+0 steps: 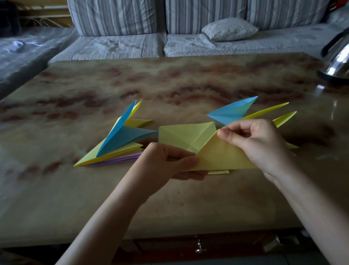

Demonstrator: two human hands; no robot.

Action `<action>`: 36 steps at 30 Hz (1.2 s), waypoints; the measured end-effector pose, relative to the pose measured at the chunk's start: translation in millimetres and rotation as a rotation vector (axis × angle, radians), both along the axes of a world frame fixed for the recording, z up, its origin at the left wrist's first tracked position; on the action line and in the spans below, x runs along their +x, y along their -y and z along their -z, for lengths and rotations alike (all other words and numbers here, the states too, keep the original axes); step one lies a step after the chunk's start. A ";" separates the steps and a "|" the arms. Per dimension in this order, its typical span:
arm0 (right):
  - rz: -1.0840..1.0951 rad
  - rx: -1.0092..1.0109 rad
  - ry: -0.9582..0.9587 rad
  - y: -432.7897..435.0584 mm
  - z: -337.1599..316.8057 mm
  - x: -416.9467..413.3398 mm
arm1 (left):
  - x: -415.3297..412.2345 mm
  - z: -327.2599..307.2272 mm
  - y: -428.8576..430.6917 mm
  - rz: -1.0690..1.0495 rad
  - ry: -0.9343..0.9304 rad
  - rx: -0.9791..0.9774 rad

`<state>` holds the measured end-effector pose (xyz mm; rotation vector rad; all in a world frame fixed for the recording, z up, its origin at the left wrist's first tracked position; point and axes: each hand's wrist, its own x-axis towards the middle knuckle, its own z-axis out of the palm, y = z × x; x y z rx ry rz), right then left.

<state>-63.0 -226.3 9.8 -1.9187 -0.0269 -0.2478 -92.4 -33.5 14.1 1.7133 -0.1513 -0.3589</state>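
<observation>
Pinching yellow paper [223, 155], left grip [167, 162] and right grip [256, 144]; long edge side-to-side, peak pointing away

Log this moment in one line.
left hand: pinches yellow sheet, left corner | right hand: pinches its top flap | table: folded pieces either side

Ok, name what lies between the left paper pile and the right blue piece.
In the head view, the yellow sheet held by the left hand and right hand fills that gap.

Two hands hold a yellow paper [223, 153] over the table [186, 79]. The left hand [167, 164] pinches its left corner. The right hand [256, 142] pinches its top point.
</observation>
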 end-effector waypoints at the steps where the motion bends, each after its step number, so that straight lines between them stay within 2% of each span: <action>1: 0.000 -0.011 -0.005 -0.8 1.2 -0.4 | 0.5 0.5 -0.8 0.011 0.016 0.020; 7: 0.084 -0.033 0.034 17.9 -0.8 7.2 | 0.7 4.1 -9.1 0.021 0.032 0.028; 11: 0.175 -0.040 0.092 45.5 -6.7 10.9 | 3.4 4.6 -20.0 -0.109 0.074 0.013; 14: 0.147 -0.076 0.081 45.0 -4.2 8.8 | 6.4 10.7 -16.2 -0.179 0.163 0.073; 18: 0.028 -0.009 0.078 25.8 -1.8 1.7 | 2.9 14.7 1.1 -0.219 0.338 0.147; 21: -0.118 -0.038 0.074 4.0 4.7 -6.3 | -1.2 12.2 16.3 -0.214 0.328 0.096; 25: -0.253 -0.024 0.098 -8.4 7.5 -10.8 | 0.7 12.6 21.7 -0.330 0.349 0.147; 30: -0.209 -0.010 0.141 -5.8 5.5 -14.4 | 0.0 9.9 24.5 -0.316 0.271 0.106; 36: -0.133 0.058 0.103 -7.8 5.7 -13.0 | 2.7 10.5 21.4 -0.328 0.196 0.103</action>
